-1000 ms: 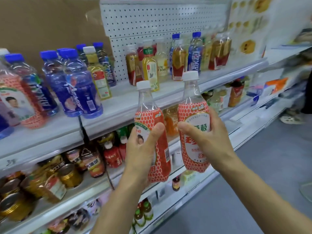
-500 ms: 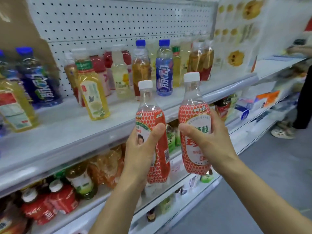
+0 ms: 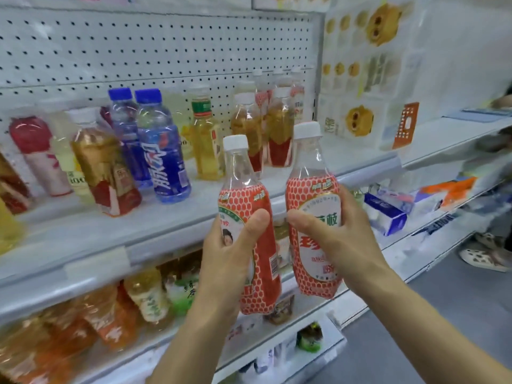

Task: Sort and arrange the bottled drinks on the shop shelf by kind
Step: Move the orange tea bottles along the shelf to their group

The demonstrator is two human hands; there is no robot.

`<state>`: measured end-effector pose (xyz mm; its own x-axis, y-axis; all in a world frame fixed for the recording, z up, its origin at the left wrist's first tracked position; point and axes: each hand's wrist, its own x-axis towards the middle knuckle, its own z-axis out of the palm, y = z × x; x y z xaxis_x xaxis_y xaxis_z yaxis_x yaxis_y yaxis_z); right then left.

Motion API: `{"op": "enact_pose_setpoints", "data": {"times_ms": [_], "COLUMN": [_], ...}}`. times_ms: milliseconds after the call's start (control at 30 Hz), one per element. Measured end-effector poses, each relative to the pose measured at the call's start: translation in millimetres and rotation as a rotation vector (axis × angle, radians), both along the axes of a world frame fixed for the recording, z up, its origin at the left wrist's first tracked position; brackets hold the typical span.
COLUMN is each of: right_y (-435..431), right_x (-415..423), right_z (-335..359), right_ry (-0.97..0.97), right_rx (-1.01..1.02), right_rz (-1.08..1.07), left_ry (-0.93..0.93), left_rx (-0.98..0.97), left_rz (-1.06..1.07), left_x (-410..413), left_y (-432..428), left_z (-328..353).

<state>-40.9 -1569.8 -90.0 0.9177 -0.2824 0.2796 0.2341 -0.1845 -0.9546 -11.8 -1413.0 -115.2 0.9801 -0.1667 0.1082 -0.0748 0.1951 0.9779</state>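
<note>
My left hand [image 3: 231,256] grips a clear bottle with a red honeycomb label and white cap [image 3: 243,195]. A second bottle of the same kind [image 3: 311,187] is gripped by my right hand [image 3: 340,239]. Both stand upright, side by side, in front of the white shelf's [image 3: 83,234] front edge. On that shelf stand two blue bottles [image 3: 159,151], an amber bottle with a red base [image 3: 104,164], a yellow bottle with a green cap [image 3: 206,145] and more amber bottles [image 3: 279,128]. At the back right of the shelf stand bottles with red honeycomb labels [image 3: 296,95].
A white pegboard [image 3: 166,51] backs the shelf. The lower shelf [image 3: 97,322] is packed with orange and yellow drinks. To the right are shelves with boxed goods [image 3: 388,214] and printed packs [image 3: 368,79]. Someone's sandalled foot [image 3: 483,256] stands on the grey floor at right.
The view has swung right along the shelf and closer; the blue bottles now sit left of centre. Both held bottles stay upright in my hands, in much the same place in view.
</note>
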Motion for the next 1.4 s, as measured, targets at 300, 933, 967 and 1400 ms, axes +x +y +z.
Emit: {"op": "enact_pose_setpoints", "data": {"times_ms": [300, 933, 967, 1400], "right_y": [-141, -253, -258, -286], "right_x": [51, 269, 278, 360], "right_z": [18, 33, 29, 17], "right_ry": [-0.012, -0.157, -0.152, -0.087], "right_rx": [-0.022, -0.012, -0.004, -0.068], "right_rz": [0.049, -0.055, -0.063, 0.050], "left_ry": [-0.039, -0.095, -0.075, -0.054], "left_rx": [-0.037, 0.110, 0.098, 0.341], "left_rz": [0.026, 0.134, 0.137, 0.313], "left_x": [41, 271, 284, 380], "left_y": [-137, -259, -266, -313], "left_z": [24, 55, 54, 57]}}
